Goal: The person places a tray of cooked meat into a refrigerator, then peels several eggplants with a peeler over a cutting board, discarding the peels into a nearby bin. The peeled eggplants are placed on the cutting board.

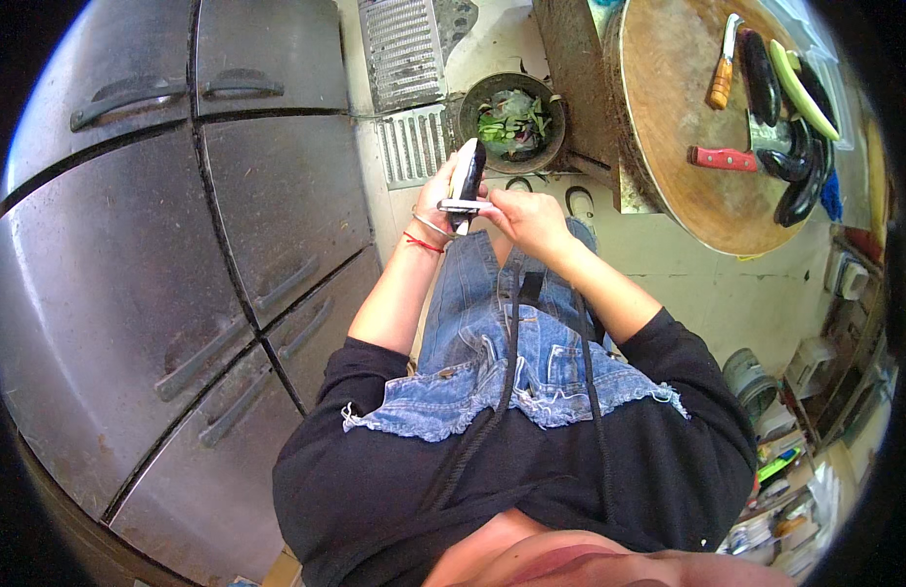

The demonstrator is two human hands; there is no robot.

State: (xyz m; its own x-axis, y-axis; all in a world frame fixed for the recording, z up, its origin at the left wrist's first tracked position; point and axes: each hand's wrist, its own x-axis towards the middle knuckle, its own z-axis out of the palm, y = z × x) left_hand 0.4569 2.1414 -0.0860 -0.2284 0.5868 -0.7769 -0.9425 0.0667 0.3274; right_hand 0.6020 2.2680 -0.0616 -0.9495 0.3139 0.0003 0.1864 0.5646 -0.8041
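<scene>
My left hand (436,189) holds a dark purple eggplant (476,172) upright, with a pale peeled strip along its left side. In my right hand (530,220) is a peeler (460,206), its head lying across the lower part of the eggplant. Below and beyond both hands, a dark round pan (557,136) on the floor contains green leafy scraps (513,126) and dark pieces. To the right, a round wooden board (680,139) bears several unpeeled eggplants (761,77) and a pale peeled one (801,88).
A wooden-handled knife (720,84) and a red-handled cleaver (724,158) lie on the board, the cleaver's blade partly under eggplants. A steel cabinet (115,257) with handles fills the left. Metal floor grates (414,147) lie near the pan. A bucket (750,378) stands at right.
</scene>
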